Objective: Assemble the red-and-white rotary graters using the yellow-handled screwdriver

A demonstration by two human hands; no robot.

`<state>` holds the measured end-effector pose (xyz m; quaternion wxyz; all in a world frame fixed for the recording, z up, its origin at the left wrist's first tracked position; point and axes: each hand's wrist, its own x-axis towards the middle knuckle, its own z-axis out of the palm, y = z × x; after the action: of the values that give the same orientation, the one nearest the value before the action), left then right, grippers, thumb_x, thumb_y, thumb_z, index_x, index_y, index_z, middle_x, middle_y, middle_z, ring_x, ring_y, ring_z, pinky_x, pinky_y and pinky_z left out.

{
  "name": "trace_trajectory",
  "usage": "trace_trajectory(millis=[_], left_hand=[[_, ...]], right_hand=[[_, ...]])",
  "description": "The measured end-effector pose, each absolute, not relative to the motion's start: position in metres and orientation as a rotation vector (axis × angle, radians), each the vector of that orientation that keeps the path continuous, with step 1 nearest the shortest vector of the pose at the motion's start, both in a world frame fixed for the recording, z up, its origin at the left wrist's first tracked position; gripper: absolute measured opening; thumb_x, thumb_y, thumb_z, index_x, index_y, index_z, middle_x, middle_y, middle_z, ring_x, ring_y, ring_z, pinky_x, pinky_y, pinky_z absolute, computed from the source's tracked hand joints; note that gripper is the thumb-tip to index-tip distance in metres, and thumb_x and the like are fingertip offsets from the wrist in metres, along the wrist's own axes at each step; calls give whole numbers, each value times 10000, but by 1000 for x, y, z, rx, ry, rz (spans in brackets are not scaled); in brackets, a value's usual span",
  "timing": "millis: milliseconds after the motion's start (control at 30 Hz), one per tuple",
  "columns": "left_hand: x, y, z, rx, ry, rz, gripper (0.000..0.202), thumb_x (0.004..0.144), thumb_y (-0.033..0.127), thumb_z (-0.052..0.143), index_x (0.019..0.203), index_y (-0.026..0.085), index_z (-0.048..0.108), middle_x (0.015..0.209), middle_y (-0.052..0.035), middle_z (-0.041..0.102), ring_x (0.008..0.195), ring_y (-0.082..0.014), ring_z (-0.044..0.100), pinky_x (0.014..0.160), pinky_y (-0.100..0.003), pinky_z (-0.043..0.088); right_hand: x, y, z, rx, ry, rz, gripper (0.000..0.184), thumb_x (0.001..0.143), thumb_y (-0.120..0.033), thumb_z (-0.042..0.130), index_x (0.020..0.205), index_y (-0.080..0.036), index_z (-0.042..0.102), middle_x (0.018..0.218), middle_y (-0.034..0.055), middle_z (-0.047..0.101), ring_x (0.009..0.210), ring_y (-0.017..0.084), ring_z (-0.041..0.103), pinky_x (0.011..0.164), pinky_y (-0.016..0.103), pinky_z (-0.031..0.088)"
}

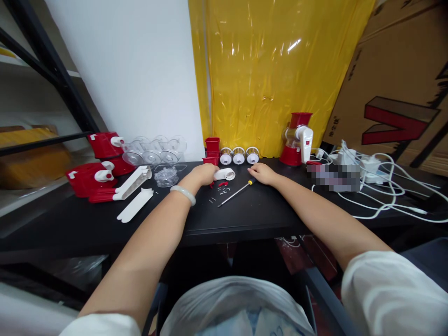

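Note:
My left hand (pixel 206 174), with a pale bangle (pixel 183 194) at the wrist, is closed on the end of a small white plastic part (pixel 226 174) that has a round opening. My right hand (pixel 263 174) rests curled on the table around the handle of a screwdriver (pixel 234 194). Its long metal shaft points left and towards me, and most of the handle is hidden by the fingers. Several small screws (pixel 224 190) and a little red piece (pixel 222 184) lie between the hands. Red plastic containers (pixel 212 145) stand just behind my left hand.
Three metal-and-white drums (pixel 238 156) stand at the back. An assembled red-and-white grinder-like machine (pixel 296 142) and tangled white cables (pixel 381 182) are on the right. Red bases (pixel 90 179), clear plastic parts (pixel 166 176) and a white casing strip (pixel 136 205) lie left on the black table (pixel 266 217).

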<state>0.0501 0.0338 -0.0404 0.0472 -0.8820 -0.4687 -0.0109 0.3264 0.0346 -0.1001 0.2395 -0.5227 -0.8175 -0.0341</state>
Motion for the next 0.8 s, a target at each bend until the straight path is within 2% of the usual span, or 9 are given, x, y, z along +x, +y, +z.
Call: trace_trajectory(millis=[233, 533, 667, 800], left_hand=[[52, 33, -40, -2692, -1450, -17, 398, 763, 190, 619, 1155, 220, 679, 1092, -98, 712, 956, -227, 656, 814, -283, 479], [50, 35, -39, -2709, -1438, -83, 415, 739, 185, 637, 1150, 233, 670, 1107, -73, 708, 968, -214, 647, 838, -278, 464], [53, 30, -37, -2698, -1414, -259, 423, 763, 225, 645, 1183, 187, 623, 1121, -105, 680, 973, -233, 633, 850, -304, 468], [61, 21, -34, -2719, -1226, -590, 304, 794, 235, 612, 1088, 159, 623, 1089, -115, 634, 969, -228, 609, 857, -325, 471]], right_hand=[[334, 34, -98, -1496, -2199, -119, 465, 946, -402, 383, 642, -175, 651, 736, 79, 655, 690, 178, 560, 665, 285, 367], [354, 32, -86, -1699, -2004, -116, 436, 920, -368, 413, 680, -153, 705, 758, 85, 698, 710, 186, 600, 638, 274, 360], [365, 29, -78, -1782, -1900, -124, 449, 919, -386, 416, 725, -141, 738, 781, 94, 709, 742, 198, 615, 623, 270, 365], [375, 25, -73, -1900, -1817, -122, 431, 909, -395, 432, 823, -139, 768, 825, 111, 721, 766, 212, 632, 606, 274, 365]])
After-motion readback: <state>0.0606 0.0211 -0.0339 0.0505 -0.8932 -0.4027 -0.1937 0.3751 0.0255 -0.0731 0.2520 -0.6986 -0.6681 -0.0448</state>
